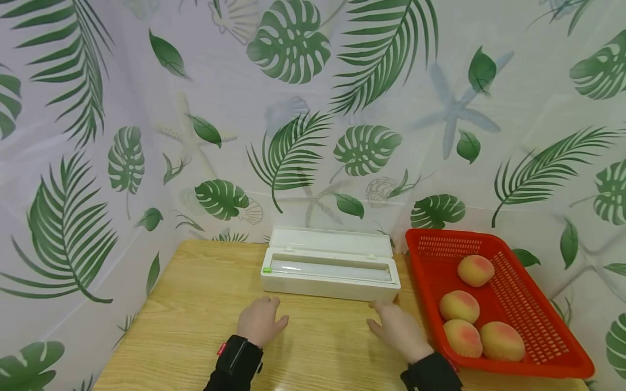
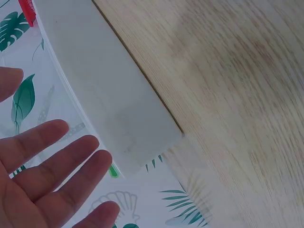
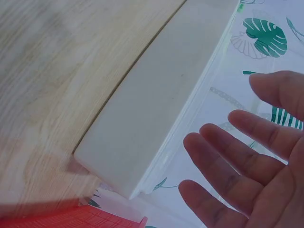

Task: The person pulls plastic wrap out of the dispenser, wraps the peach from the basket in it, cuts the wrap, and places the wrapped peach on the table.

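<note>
A long white cling film dispenser box (image 1: 330, 288) stands at the back of the table with its lid (image 1: 331, 240) raised. Inside lies a pale, shiny roll (image 1: 332, 270), and a small green piece (image 1: 267, 270) shows at the box's left end. My left hand (image 1: 260, 321) hovers in front of the box's left end, fingers loosely spread and holding nothing. Near its right end my right hand (image 1: 400, 329) is likewise unloaded, fingers relaxed. Both wrist views show the box's plain front (image 2: 109, 90) beside the spread fingers, with no clear contact.
To the right sits a red plastic basket (image 1: 543, 293) holding several peaches (image 1: 476, 270). The wooden table (image 1: 191, 320) meets a leaf-patterned cloth (image 1: 313, 108) behind and on the left. The basket's left rim is close to the right hand.
</note>
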Motion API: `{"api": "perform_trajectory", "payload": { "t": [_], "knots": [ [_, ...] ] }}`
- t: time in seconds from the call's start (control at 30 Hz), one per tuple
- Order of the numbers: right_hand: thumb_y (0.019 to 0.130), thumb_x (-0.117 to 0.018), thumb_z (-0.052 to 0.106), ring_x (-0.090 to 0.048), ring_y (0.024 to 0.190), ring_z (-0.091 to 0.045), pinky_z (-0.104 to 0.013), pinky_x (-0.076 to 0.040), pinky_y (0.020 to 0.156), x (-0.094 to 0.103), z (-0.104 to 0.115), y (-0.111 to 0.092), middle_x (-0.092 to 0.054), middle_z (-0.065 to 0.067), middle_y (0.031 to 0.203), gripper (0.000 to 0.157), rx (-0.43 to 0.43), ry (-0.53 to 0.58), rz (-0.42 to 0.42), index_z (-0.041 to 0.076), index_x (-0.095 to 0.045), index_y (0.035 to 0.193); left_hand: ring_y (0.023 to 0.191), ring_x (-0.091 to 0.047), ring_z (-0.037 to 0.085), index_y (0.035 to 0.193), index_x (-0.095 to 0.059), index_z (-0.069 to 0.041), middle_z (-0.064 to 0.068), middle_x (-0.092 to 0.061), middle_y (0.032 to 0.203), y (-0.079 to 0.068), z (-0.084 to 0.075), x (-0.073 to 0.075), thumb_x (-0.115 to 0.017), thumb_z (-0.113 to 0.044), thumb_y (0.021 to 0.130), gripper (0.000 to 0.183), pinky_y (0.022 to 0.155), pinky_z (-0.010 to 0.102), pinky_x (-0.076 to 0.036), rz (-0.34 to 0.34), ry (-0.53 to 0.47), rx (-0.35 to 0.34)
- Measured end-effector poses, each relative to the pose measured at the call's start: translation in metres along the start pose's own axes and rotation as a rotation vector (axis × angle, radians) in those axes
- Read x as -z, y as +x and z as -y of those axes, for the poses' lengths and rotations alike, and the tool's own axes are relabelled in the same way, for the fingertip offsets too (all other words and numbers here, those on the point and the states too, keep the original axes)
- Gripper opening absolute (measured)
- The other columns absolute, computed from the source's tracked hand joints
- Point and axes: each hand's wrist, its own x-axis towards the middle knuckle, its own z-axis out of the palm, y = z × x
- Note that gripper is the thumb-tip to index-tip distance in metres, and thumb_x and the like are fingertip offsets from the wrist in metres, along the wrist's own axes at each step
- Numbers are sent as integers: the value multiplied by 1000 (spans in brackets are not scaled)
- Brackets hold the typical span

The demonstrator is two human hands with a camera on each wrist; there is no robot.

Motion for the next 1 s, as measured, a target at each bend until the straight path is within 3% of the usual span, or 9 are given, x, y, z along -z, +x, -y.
{"api": "perform_trajectory", "payload": {
  "t": [0.37,0.53,0.73,0.83,1.0],
  "knots": [
    [71,-71,6,-56,62,-15,-29,-43,49,7,5,12,-64,-8,84,26,43,-13,-92,3,-60,95,66,-56,19,88,-62,-2,7,-58,78,13,6,0,-65,-27,77,27,48,28,-43,-155,-32,-32],
    [72,-68,4,-51,57,-11,-25,-41,47,4,3,19,-62,-8,85,22,64,-21,-179,4,-62,93,72,-57,20,89,-62,-4,6,-59,83,20,13,-4,-65,-27,78,25,54,30,-46,-163,-53,-47],
    [73,-68,3,-44,52,-8,-23,-36,42,-6,-1,26,-59,-6,82,17,56,-5,-250,4,-63,89,84,-57,21,94,-62,-6,7,-60,92,30,23,-10,-65,-24,79,24,66,32,-47,-139,-93,-111],
    [73,-67,2,-52,59,-14,-26,-42,47,-10,-4,30,-60,-8,84,16,45,11,-272,3,-62,89,85,-56,20,94,-61,-6,6,-59,93,33,25,-12,-65,-22,79,22,67,31,-47,-127,-94,-131],
    [75,-67,3,-57,85,-28,-39,-48,66,-17,-11,39,-61,-14,94,22,12,49,-280,0,-61,97,81,-55,18,90,-61,-7,4,-57,89,40,29,-13,-63,-17,81,14,64,29,-46,-173,-99,-159]
  ]
}}
